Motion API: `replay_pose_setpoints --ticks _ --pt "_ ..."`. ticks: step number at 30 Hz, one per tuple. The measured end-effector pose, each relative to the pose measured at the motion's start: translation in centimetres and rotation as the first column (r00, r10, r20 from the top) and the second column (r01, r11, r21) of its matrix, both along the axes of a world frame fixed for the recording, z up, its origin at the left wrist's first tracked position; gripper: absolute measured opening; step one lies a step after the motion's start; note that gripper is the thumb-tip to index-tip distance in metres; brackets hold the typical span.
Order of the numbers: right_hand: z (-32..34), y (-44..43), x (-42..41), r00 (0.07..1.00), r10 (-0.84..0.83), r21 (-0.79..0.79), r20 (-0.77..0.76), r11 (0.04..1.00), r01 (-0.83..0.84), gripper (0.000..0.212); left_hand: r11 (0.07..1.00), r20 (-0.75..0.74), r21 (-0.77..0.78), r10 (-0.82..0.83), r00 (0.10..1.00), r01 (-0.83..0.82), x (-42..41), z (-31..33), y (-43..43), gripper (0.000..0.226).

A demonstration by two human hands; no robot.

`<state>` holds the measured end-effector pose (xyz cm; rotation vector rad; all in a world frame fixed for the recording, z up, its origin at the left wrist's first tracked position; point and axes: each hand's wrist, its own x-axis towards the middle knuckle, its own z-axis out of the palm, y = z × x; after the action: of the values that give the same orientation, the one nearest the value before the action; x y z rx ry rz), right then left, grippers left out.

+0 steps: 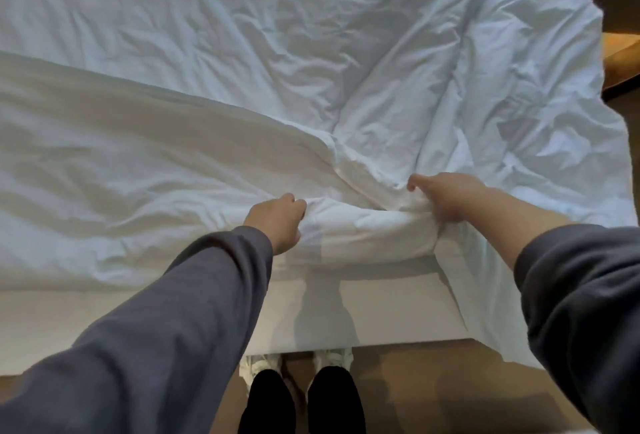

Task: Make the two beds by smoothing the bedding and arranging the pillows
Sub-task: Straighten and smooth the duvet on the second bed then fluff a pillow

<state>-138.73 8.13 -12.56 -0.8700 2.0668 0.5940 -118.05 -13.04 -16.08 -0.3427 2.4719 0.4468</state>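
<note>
Duvet: the white duvet [311,70] is lying heavily creased, spreading out beyond both hands; its near edge is bunching into a thick roll between them.
Left hand: the left hand [277,222] is reaching forward, fingers curling round the duvet's edge.
Right hand: the right hand [446,198] is gripping the same edge, thumb on top.
Mattress: the mattress side [398,312] is showing below both hands.

The white duvet [311,70] lies spread over the mattress [381,309], heavily creased, with the deepest folds toward the right. Its near edge is bunched into a thick roll along the mattress's near edge. What seems to be its corner hangs off the near right corner.
</note>
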Motion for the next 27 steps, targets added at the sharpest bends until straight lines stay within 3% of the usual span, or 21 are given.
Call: replay_pose_setpoints --ticks 4,7,10,12,15,18,21,23,25,27 --pt "1.4 3.3 0.5 0.951 -0.263 -0.036 0.160 0.962 0.272 0.080 0.996 0.016 0.076 -0.054 0.998 0.053 -1.9 2.7 2.7 0.027" --pt "1.4 7.6 -1.1 0.819 -0.540 -0.154 0.194 0.808 0.569 0.074 0.985 -0.065 0.146 -0.087 0.994 0.095 -3.7 3.5 5.9 0.035" --pt "-0.5 12.0 -3.7 0.740 -0.663 -0.177 0.116 0.719 0.672 0.070 0.948 -0.259 0.251 -0.129 0.957 0.196 -5.9 2.7 10.0 0.052" --pt "-2.6 14.7 -6.1 0.701 -0.713 -0.183 0.025 0.686 0.704 0.075 0.934 -0.309 0.206 -0.220 0.925 0.292 -8.0 1.4 13.3 0.070" --pt "-5.7 18.5 -9.9 0.631 -0.775 -0.179 -0.032 0.626 0.759 0.088 0.927 -0.223 0.061 -0.349 0.910 0.371 -12.1 -0.9 18.7 0.099" --pt "-8.1 23.3 -13.8 0.554 -0.822 -0.162 -0.127 0.569 0.806 0.105 0.919 -0.131 0.038 -0.385 0.913 0.393 -16.4 -3.9 23.2 0.112" --pt "-10.4 27.4 -17.3 0.416 -0.899 -0.179 -0.137 0.435 0.882 0.122 0.898 0.015 -0.005 -0.439 0.898 0.440 -18.6 -7.0 24.9 0.113" --pt "-12.1 29.0 -18.7 0.334 -0.939 -0.226 -0.084 0.345 0.911 0.122 0.881 0.084 -0.041 -0.468 0.880 0.472 -19.0 -8.3 25.3 0.104" --pt "-13.9 29.9 -19.4 0.360 -0.929 -0.301 -0.090 0.370 0.879 0.103 0.870 0.113 -0.067 -0.480 0.870 0.489 -19.3 -9.0 25.6 0.098" --pt "-15.1 30.4 -19.9 0.530 -0.829 -0.334 -0.178 0.558 0.760 0.071 0.869 0.105 -0.070 -0.481 0.870 0.489 -19.7 -9.3 25.8 0.091"
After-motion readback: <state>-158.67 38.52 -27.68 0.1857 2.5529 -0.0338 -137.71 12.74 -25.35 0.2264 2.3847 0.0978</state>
